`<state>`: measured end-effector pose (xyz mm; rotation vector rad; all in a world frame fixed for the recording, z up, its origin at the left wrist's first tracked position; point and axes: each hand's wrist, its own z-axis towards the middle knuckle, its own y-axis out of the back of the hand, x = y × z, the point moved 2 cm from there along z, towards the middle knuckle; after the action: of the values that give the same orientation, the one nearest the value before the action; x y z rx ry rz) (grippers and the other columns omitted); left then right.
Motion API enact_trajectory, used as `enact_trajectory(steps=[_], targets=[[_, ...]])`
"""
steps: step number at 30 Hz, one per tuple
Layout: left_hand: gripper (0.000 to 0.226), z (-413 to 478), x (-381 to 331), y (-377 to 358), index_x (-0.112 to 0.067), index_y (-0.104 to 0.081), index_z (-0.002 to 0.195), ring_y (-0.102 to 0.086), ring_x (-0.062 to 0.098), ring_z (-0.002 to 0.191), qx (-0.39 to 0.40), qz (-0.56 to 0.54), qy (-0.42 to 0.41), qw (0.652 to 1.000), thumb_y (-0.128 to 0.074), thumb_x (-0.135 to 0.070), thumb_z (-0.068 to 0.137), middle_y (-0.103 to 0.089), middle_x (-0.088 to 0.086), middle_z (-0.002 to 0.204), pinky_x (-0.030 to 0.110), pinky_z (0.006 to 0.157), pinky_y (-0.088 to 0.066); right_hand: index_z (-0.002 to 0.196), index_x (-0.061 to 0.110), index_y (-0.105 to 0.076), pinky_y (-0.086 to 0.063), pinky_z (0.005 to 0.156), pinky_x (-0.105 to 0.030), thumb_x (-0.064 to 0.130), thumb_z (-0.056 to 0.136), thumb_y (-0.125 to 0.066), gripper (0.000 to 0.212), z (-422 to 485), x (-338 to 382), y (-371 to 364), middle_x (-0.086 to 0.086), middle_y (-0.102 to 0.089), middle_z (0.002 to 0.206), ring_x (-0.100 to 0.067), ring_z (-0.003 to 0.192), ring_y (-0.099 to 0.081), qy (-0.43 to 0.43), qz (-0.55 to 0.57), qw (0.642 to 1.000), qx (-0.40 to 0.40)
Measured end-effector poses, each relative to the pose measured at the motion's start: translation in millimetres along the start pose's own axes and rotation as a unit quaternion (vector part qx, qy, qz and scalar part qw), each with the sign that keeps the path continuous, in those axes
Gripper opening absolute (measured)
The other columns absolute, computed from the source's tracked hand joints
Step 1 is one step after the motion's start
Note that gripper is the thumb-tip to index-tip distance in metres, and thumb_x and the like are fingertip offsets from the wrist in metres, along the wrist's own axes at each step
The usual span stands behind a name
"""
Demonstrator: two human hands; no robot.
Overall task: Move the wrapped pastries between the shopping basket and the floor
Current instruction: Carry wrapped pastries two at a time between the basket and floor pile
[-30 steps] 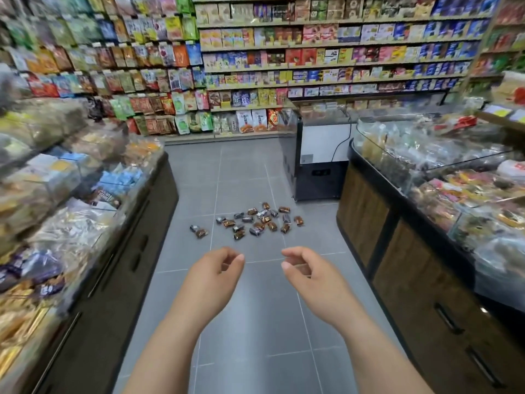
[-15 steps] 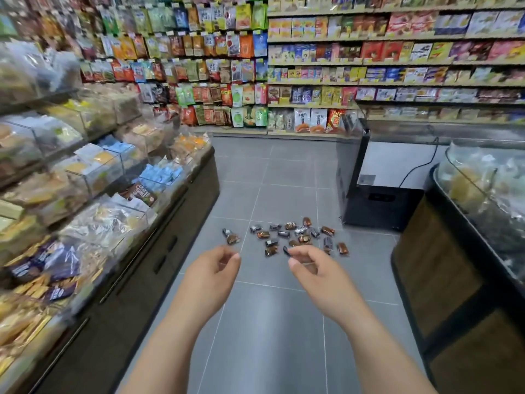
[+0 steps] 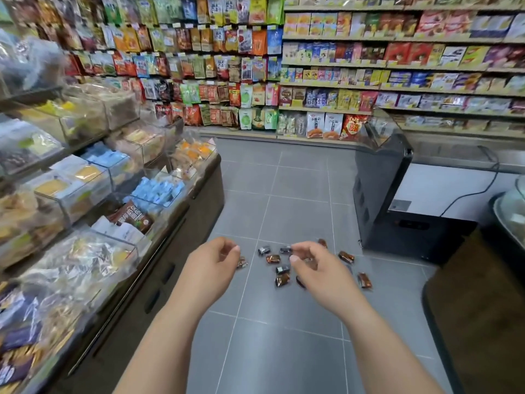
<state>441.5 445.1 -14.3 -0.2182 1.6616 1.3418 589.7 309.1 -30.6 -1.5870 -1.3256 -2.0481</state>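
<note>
Left hand [image 3: 211,268]: held out over the aisle on a bare forearm, back turned up, fingers loosely curled, thumb and forefinger tips close together; nothing shows in it.
Right hand [image 3: 322,273]: held out the same way, beside the other hand with a gap between them, fingers loosely curled, thumb tip pointing across the gap; nothing shows in it.
Wrapped pastries [image 3: 273,259]: small pieces in shiny brown and dark wrappers, scattered loose on the floor in the middle of the aisle. They lie beyond both hands, and the right hand covers part of the group. One piece shows just past the left fingertips, and two lie off to the right, apart from the rest. Whether either hand touches a piece cannot be told.
Floor [image 3: 284,351]: grey square tiles with pale joints.
Left counter [image 3: 199,200]: a dark cabinet with drawer handles along the left side of the aisle.
Clear bins [image 3: 93,177]: stepped rows on top of the left counter, filled with bagged snacks, blue packets and yellow cakes.
Wall shelves [image 3: 397,66]: rows of boxes and packets across the back.
Hanging bags [image 3: 199,66]: bright packets on hooks, left of the wall shelves.
Freezer [image 3: 380,194]: dark side, white front, glass top; it stands near the pastries, on their right.
Cable [image 3: 468,197]: black, hanging down the freezer's white front.
Right counter [image 3: 483,322]: wood-fronted with a dark rim, at the right edge.
</note>
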Motion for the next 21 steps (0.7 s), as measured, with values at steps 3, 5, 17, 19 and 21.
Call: enact_trajectory(steps=[3, 5, 17, 19, 21], targets=[[0.009, 52, 4, -1, -0.027, -0.061, 0.089, -0.058, -0.001, 0.076, 0.022, -0.001, -0.008, 1.000, -0.054, -0.031, 0.093, -0.064, -0.014, 0.079, 0.014, 0.063, -0.038, 0.117, 0.025, -0.058, -0.036, 0.067, 0.002, 0.027, 0.094, -0.054, 0.023, 47, 10, -8, 0.012, -0.059, 0.110, 0.008, 0.082, -0.053, -0.002, -0.021, 1.000, -0.002], [0.008, 81, 6, -4, -0.027, -0.061, 0.089, -0.059, 0.003, 0.080, 0.034, 0.003, -0.009, 0.999, -0.054, -0.029, 0.093, -0.064, -0.015, 0.080, 0.019, 0.067, -0.040, 0.117, 0.025, -0.058, -0.037, 0.069, 0.000, 0.028, 0.094, -0.054, 0.023, 75, 13, -13, 0.013, -0.060, 0.110, 0.003, 0.086, -0.055, -0.009, -0.029, 1.000, 0.000], [0.012, 277, 19, -65, -0.024, -0.063, 0.098, -0.060, 0.008, 0.088, 0.061, 0.033, 0.022, 0.997, -0.055, -0.030, 0.092, -0.065, -0.010, 0.092, 0.020, 0.076, -0.039, 0.120, 0.024, -0.056, -0.038, 0.065, -0.007, 0.027, 0.094, -0.053, 0.026, 283, -29, -18, 0.009, -0.057, 0.115, 0.004, 0.083, -0.053, -0.036, -0.050, 0.998, 0.029], [0.014, 314, 14, -78, -0.024, -0.063, 0.101, -0.060, 0.010, 0.088, 0.062, 0.048, 0.027, 0.997, -0.055, -0.030, 0.092, -0.065, -0.010, 0.094, 0.020, 0.077, -0.039, 0.121, 0.024, -0.056, -0.039, 0.066, -0.007, 0.027, 0.095, -0.053, 0.026, 325, -37, -14, 0.009, -0.056, 0.115, 0.006, 0.083, -0.051, -0.041, -0.053, 0.997, 0.047], [0.013, 350, 7, -88, -0.025, -0.062, 0.101, -0.061, 0.010, 0.085, 0.057, 0.053, 0.033, 0.996, -0.055, -0.030, 0.092, -0.065, -0.009, 0.095, 0.020, 0.076, -0.040, 0.120, 0.023, -0.056, -0.038, 0.075, -0.013, 0.027, 0.095, -0.053, 0.025, 366, -42, -10, 0.009, -0.056, 0.114, 0.005, 0.083, -0.051, -0.041, -0.058, 0.996, 0.059]])
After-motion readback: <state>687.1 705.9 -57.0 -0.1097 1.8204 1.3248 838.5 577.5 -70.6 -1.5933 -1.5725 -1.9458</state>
